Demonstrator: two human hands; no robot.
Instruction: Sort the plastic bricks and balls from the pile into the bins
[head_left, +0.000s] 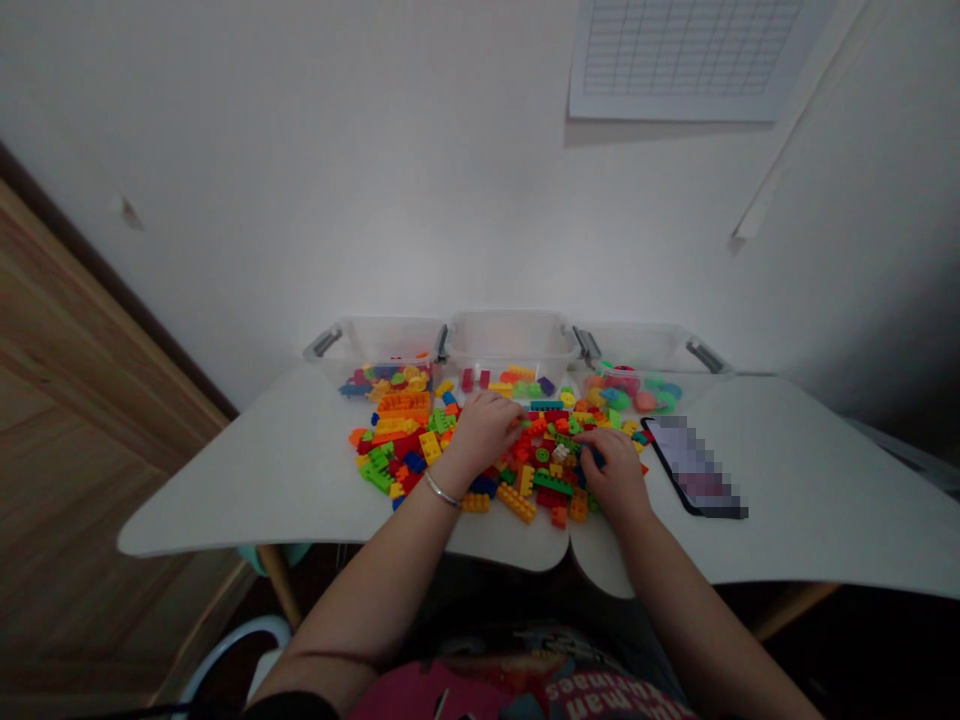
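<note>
A loose pile of toy building bricks in many colours lies on the white table in front of me. My left hand, with a silver bangle at the wrist, reaches over the pile's middle. Its fingers curl down and press together at the tips, and what they hold, if anything, is too small to make out. At the pile's right side is my right hand, thumb and fingers bent around a dark blue brick that is partly hidden. A dark green brick lies left of that hand.
Three clear bins stand along the wall: the left bin and right bin hold coloured pieces, the middle bin several bricks. A phone lies right of the pile on the white table. A printed sheet hangs above.
</note>
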